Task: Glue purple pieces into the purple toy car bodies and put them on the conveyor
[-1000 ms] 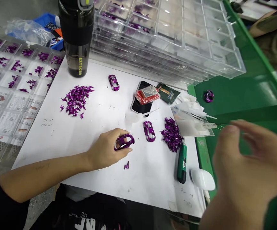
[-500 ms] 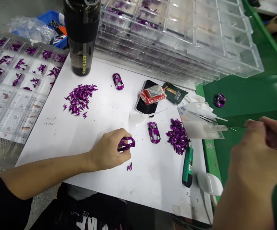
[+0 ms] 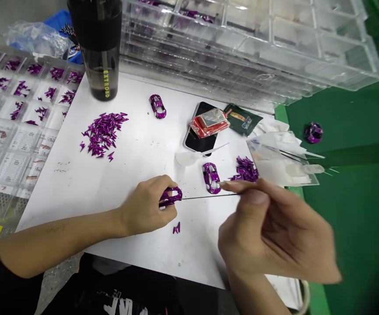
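Note:
My left hand [image 3: 145, 206] rests on the white work surface [image 3: 78, 205], its fingers gripping a shiny purple model car body [image 3: 170, 197]. My right hand [image 3: 271, 232] pinches a long thin metal pick [image 3: 209, 196], whose tip reaches the car body in my left hand. Next to it lies a second purple car body [image 3: 211, 178], with a heap of purple metallic slivers [image 3: 245, 170] partly behind my right fingers. A third body [image 3: 158, 106], a larger sliver heap [image 3: 103, 133] and one small purple piece [image 3: 176, 228] lie apart on the surface.
Stacked transparent compartment trays [image 3: 241, 43] stand along the back. A compartment tray of purple pieces [image 3: 22, 109] lies at left. A black bottle [image 3: 99, 57], a phone [image 3: 200, 142] under a red packet [image 3: 209, 123], and a plastic sheet [image 3: 283, 159] are nearby. A purple part [image 3: 313, 132] sits on the green bench [image 3: 363, 227].
My right hand has come in from the right edge over the white surface, bringing the pick's tip to the car body. My left hand still holds the body. The view has shifted slightly.

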Demonstrator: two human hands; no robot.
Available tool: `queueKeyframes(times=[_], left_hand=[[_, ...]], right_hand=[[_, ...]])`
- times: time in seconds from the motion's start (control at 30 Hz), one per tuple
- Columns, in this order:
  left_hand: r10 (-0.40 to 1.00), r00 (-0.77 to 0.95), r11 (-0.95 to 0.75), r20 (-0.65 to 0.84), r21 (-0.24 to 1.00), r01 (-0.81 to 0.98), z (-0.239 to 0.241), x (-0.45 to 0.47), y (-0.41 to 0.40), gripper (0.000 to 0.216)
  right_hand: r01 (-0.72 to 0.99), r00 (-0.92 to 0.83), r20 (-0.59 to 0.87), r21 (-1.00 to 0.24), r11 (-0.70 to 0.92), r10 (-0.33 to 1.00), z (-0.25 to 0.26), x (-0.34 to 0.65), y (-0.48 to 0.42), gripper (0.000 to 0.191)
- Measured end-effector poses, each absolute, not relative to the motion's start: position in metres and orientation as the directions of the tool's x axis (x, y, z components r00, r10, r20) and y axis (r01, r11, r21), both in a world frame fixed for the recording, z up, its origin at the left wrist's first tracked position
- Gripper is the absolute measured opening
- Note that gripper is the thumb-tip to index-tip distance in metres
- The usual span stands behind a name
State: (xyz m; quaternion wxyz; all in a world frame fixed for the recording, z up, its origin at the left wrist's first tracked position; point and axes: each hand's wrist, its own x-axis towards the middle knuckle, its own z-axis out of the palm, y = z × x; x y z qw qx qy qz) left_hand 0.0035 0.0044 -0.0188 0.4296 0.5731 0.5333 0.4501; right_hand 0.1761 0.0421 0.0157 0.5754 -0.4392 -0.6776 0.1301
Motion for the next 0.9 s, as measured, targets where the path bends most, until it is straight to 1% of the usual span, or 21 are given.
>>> queueKeyframes(times=[0.07, 0.2, 0.27, 0.43, 0.53, 0.63, 0.77, 0.9], left_hand=[[0.997, 0.029, -0.070, 0.065, 0.968, 0.243, -0.019, 0.004, 0.004, 0.027], [0.997, 0.035, -0.075, 0.069, 0.963, 0.258, -0.019, 0.004, 0.004, 0.026], [0.997, 0.034, -0.069, 0.063, 0.965, 0.253, -0.020, 0.004, 0.004, 0.026], [0.999, 0.041, -0.030, 0.022, 0.975, 0.222, -0.017, 0.004, 0.005, 0.025], [0.998, 0.047, 0.039, -0.049, 0.980, 0.195, -0.013, 0.004, 0.005, 0.020], [0.996, 0.048, 0.066, -0.077, 0.980, 0.188, -0.009, 0.005, 0.005, 0.017], [0.994, 0.051, 0.082, -0.093, 0.980, 0.182, -0.006, 0.005, 0.005, 0.017], [0.992, 0.063, 0.099, -0.112, 0.977, 0.186, -0.005, 0.003, 0.006, 0.017]], right_hand=[[0.426, 0.033, 0.714, -0.643, 0.637, 0.699, 0.001, 0.153, 0.045, 0.035], [0.466, -0.024, 0.650, -0.664, 0.584, 0.759, -0.001, 0.151, 0.041, 0.033], [0.474, -0.035, 0.646, -0.661, 0.581, 0.763, 0.001, 0.157, 0.040, 0.032], [0.438, 0.064, 0.684, -0.674, 0.595, 0.727, -0.001, 0.156, 0.042, 0.031], [0.394, 0.048, 0.677, -0.689, 0.609, 0.735, -0.001, 0.152, 0.042, 0.035], [0.352, 0.009, 0.705, -0.666, 0.658, 0.709, 0.002, 0.150, 0.042, 0.039], [0.400, -0.044, 0.720, -0.622, 0.673, 0.692, 0.001, 0.152, 0.045, 0.039], [0.387, -0.049, 0.785, -0.555, 0.736, 0.617, -0.006, 0.150, 0.051, 0.039]])
